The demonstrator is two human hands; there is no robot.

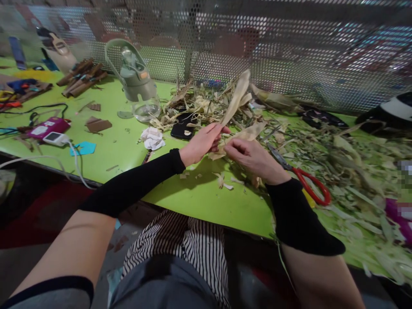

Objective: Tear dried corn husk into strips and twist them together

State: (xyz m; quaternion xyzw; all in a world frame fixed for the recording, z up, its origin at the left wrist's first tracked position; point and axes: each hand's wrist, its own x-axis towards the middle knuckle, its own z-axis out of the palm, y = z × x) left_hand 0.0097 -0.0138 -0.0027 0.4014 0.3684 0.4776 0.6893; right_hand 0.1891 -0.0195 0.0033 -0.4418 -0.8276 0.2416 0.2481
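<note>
My left hand (pixel 203 145) is closed around the lower end of a pale dried corn husk (pixel 238 96), which stands up and leans right above the fingers. Just to the right, my right hand (pixel 252 158) is pinched shut at a second strip of husk (pixel 252 132) that spreads between the two hands. The fingertips of both hands partly hide where the strips meet. Red-handled scissors (pixel 310 184) lie beside my right wrist, blades toward the husk scraps. A black phone (pixel 183 126) lies just beyond my left hand, with scraps around it.
Husk scraps (pixel 322 150) cover the right side of the green table (pixel 128 159). A green-lidded water bottle (pixel 137 81), crumpled tissue (pixel 152 138) and brown rolls (pixel 83 77) stand or lie left. A white cable (pixel 77 165) hangs over the front edge. Perforated metal (pixel 219 38) backs the table.
</note>
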